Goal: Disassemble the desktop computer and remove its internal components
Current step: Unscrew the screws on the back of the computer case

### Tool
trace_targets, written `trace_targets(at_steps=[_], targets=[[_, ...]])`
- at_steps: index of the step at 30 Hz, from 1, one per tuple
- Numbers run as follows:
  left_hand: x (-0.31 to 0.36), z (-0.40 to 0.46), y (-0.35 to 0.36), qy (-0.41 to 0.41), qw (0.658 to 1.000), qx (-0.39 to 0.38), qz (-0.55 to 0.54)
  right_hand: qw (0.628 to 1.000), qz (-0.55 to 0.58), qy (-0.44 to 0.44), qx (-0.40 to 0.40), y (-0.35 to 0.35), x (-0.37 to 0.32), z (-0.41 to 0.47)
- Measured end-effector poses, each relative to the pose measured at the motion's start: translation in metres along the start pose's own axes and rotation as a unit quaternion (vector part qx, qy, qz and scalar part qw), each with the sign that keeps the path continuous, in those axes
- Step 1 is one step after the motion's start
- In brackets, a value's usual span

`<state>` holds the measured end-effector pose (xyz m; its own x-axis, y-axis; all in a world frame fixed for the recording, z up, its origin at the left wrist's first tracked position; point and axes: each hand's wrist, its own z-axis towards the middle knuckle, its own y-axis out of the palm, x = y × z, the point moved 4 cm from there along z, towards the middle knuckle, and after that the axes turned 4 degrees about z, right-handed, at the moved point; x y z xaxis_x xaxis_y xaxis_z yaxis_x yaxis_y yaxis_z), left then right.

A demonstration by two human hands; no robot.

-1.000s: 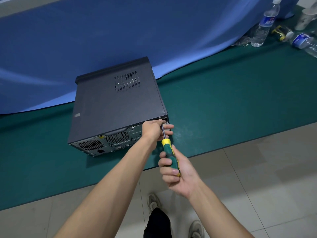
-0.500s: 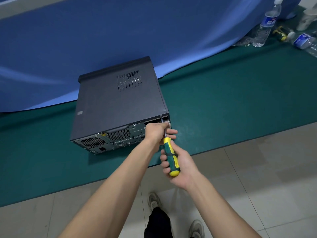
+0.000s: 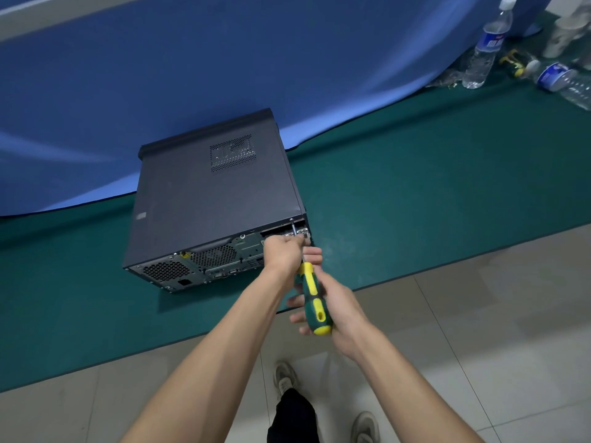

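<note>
A black desktop computer case point(image 3: 211, 199) lies on its side on the green mat point(image 3: 431, 193), its rear panel with vents and ports facing me. My right hand point(image 3: 339, 310) grips the green and yellow handle of a screwdriver point(image 3: 313, 298). Its metal shaft runs up to the top right corner of the rear panel, where the tip meets a screw. My left hand point(image 3: 284, 252) rests against that corner of the rear panel and its fingers curl round the shaft, steadying it.
A blue cloth point(image 3: 224, 65) hangs behind the case and drapes onto the mat. Plastic water bottles point(image 3: 487, 46) and a paper cup point(image 3: 566, 30) stand at the far right. Grey floor tiles point(image 3: 479, 330) lie in front of the mat, with my shoes below.
The screwdriver tip rose from the side of the panel to the top right corner screw. My right hand shifted its grip on the handle as it turned. The left hand stayed on the shaft.
</note>
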<state>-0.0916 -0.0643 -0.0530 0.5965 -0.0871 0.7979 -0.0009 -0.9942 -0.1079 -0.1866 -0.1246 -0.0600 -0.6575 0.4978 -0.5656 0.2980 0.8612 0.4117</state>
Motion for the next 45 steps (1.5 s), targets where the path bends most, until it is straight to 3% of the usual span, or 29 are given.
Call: trace_targets(at_steps=[3, 7, 11, 13, 17, 19, 22, 24, 28, 30, 35, 40, 42, 45], targets=[[-0.003, -0.004, -0.004, -0.018, 0.998, -0.046, -0.03, 0.999, -0.038, -0.027, 0.01, -0.001, -0.004, 0.003], [-0.002, -0.004, -0.012, -0.004, 1.0, -0.009, 0.001, 0.987, -0.098, -0.089, 0.086, -0.001, -0.004, 0.008], [-0.003, -0.001, -0.006, -0.017, 1.0, -0.001, -0.022, 0.999, -0.049, -0.003, -0.002, 0.008, 0.003, 0.003], [-0.005, -0.001, -0.006, -0.03, 0.999, -0.019, -0.031, 0.999, -0.044, -0.009, -0.017, 0.006, 0.003, 0.003], [-0.001, -0.001, -0.012, -0.035, 0.998, -0.051, -0.008, 0.989, -0.106, -0.089, 0.06, 0.002, 0.002, 0.004], [0.0, -0.004, -0.007, -0.053, 0.995, -0.061, -0.056, 0.986, -0.103, -0.095, 0.089, 0.001, 0.001, 0.003], [0.001, -0.007, 0.003, -0.069, 0.987, -0.066, -0.132, 0.999, -0.048, -0.027, -0.001, 0.012, -0.004, -0.003], [0.001, -0.004, 0.002, -0.082, 0.982, -0.074, -0.156, 0.996, -0.077, -0.006, -0.033, 0.014, -0.008, -0.005], [-0.001, -0.007, -0.007, -0.103, 0.985, -0.085, -0.114, 0.99, -0.128, -0.053, 0.013, 0.01, -0.01, -0.005], [-0.001, -0.011, -0.007, -0.111, 0.98, -0.086, -0.143, 0.988, -0.13, -0.074, 0.04, 0.009, -0.009, -0.005], [0.0, -0.01, -0.003, -0.108, 0.965, -0.081, -0.227, 0.997, -0.068, -0.023, 0.009, 0.015, -0.009, -0.008], [-0.002, -0.014, -0.008, -0.095, 0.987, -0.08, -0.098, 0.986, -0.117, -0.089, 0.077, 0.007, -0.006, -0.005], [-0.004, -0.015, -0.007, -0.095, 0.989, -0.064, -0.096, 0.982, -0.114, -0.108, 0.104, 0.007, -0.002, -0.006], [-0.003, -0.015, -0.001, -0.08, 0.987, -0.038, -0.133, 0.994, -0.063, -0.045, 0.072, 0.012, 0.002, -0.009]])
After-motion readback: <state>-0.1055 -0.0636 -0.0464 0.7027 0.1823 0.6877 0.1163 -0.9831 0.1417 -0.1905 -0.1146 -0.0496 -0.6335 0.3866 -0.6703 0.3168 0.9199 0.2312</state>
